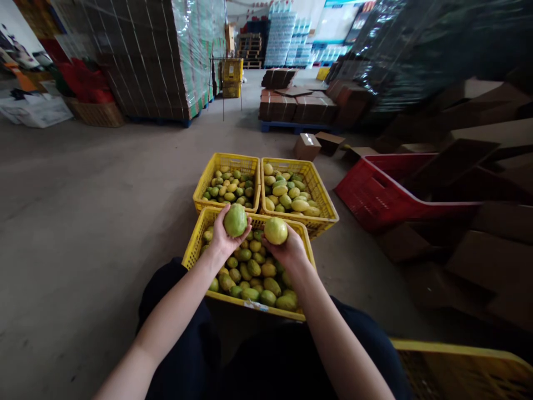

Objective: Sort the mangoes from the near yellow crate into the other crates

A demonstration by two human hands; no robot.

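Above the far part of a yellow crate [228, 298] on the floor [104, 222], head view, two rounded fruits are held up side by side. The green fruit [235, 220] is mid-green, smooth and slightly glossy, with paler patches. The pale fruit [275, 230] is yellow-green, nearly round, with a soft highlight on top.

The green fruit sits in the left hand [224, 235], resting on the palm and fingers. The pale fruit is at the fingertip end of the right hand [288, 249], gripped from its right and below. Each hand is closed on its own fruit, and the hands are apart, with a gap between them.

Both bare forearms reach forward from the bottom of the view and angle inward. The left palm is turned up; the right hand's back shows partly.

Mixed green and yellow fruits [254, 268] fill the crate below. Beyond its far edge stand two more yellow crates [322, 226] of similar fruit.
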